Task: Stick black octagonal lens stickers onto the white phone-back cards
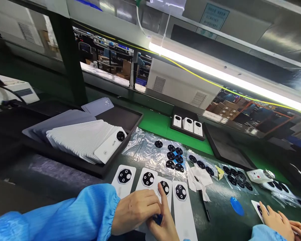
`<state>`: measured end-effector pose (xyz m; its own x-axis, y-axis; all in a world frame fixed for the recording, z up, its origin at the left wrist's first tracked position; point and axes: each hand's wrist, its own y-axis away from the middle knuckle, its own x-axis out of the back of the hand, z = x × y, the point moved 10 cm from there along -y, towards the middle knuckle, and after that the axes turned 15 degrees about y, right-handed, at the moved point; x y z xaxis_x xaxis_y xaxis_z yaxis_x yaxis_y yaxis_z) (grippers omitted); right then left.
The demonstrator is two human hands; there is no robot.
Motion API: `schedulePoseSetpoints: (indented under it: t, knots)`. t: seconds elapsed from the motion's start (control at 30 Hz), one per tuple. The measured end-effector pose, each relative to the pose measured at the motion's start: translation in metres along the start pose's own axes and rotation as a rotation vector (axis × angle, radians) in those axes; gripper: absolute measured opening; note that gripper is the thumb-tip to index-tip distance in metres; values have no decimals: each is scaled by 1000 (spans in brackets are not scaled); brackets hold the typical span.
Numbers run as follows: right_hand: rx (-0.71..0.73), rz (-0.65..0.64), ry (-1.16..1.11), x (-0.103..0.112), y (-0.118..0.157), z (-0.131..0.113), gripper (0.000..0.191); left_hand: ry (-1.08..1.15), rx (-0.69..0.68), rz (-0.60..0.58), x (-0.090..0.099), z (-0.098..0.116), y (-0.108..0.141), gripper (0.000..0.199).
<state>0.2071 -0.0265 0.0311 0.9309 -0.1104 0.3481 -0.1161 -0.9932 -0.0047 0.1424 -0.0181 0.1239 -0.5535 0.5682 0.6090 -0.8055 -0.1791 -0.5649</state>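
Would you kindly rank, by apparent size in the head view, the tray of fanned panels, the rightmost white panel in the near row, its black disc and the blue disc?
1. Tray of fanned panels
2. Rightmost white panel, cut off below
3. Black disc and blue disc: too alike to rank

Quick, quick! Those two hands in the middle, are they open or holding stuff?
Left hand: fingers bent; whether it holds anything is hidden.
Right hand: one finger stretched out; can't tell if it holds anything.
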Motion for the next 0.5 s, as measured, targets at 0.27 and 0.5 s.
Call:
schedulePoseSetpoints:
  t: [0.27,0.5]
  knots:
    - [64,57,-36,-1,-11,9,87,77,164,-71,-6,-21,-3,20]
    - [42,165,10,29,2,2,58,30,380,36,77,-109,-38,10]
